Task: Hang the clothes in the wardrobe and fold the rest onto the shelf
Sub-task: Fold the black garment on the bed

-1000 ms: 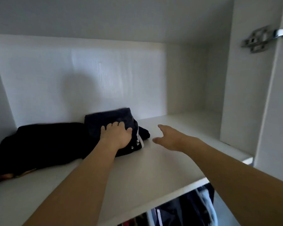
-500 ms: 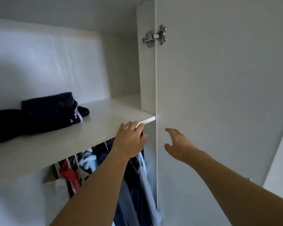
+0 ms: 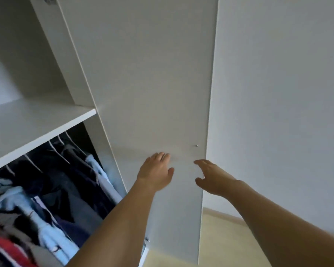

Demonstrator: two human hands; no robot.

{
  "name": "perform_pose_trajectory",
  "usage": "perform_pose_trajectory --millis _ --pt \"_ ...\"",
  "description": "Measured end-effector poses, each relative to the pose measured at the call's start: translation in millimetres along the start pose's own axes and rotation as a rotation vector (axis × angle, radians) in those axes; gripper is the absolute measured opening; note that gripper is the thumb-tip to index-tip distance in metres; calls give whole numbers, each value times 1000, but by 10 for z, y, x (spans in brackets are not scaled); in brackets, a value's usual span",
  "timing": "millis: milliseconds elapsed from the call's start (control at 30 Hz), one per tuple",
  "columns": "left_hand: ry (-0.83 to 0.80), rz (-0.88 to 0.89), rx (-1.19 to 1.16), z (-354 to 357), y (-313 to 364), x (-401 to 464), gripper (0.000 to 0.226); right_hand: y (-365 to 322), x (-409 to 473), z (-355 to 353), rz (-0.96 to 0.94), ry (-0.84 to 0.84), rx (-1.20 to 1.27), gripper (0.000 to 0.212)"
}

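Observation:
The white wardrobe door (image 3: pixel 152 78) stands open in front of me, its inner face toward me. My left hand (image 3: pixel 155 173) lies flat against the door with straight fingers. My right hand (image 3: pixel 212 178) reaches toward the door's free edge, fingers loosely spread, holding nothing. The white shelf (image 3: pixel 33 122) is at the left; the folded dark clothes on it are out of view. Below the shelf, several hung clothes (image 3: pixel 46 189) in dark, light blue and red hang on white hangers.
A small metal stud (image 3: pixel 196 145) sits on the door near its free edge. A white wall (image 3: pixel 278 93) fills the right side. Pale yellow floor (image 3: pixel 220 237) shows below the door.
My view has swung right, away from the shelf and the folded dark clothes. My left hand left the shelf edge and now touches the door; my right hand moved up to the door's edge.

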State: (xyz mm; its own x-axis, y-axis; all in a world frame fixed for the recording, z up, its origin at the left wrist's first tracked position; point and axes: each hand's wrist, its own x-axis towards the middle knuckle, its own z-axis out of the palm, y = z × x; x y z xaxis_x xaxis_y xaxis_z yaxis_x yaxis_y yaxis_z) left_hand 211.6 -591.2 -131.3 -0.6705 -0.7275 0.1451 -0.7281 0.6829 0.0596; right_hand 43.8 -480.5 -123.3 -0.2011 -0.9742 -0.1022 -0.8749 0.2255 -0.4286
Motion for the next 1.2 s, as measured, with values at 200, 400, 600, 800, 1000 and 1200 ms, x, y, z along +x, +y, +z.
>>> perform_pose_trajectory --millis 200,400,600,800,1000,1200 --pt "-96 144 -73 526 1262 -192 49 1171 -1064 22 219 51 22 60" --pt "-145 317 -37 938 2997 -390 55 2505 -2497 -136 422 129 23 63" --pt "-214 535 -55 1104 4997 -690 56 3649 -4023 -378 646 198 67 65" --pt "-264 729 -31 1209 6629 -861 58 4579 -5175 -616 809 277 121 60" --pt "-289 804 -38 1381 7857 -797 57 5514 -5856 -786 894 277 158 64" --pt "-333 813 -68 1682 9342 -602 54 6666 -6487 -1252 947 302 180 62"
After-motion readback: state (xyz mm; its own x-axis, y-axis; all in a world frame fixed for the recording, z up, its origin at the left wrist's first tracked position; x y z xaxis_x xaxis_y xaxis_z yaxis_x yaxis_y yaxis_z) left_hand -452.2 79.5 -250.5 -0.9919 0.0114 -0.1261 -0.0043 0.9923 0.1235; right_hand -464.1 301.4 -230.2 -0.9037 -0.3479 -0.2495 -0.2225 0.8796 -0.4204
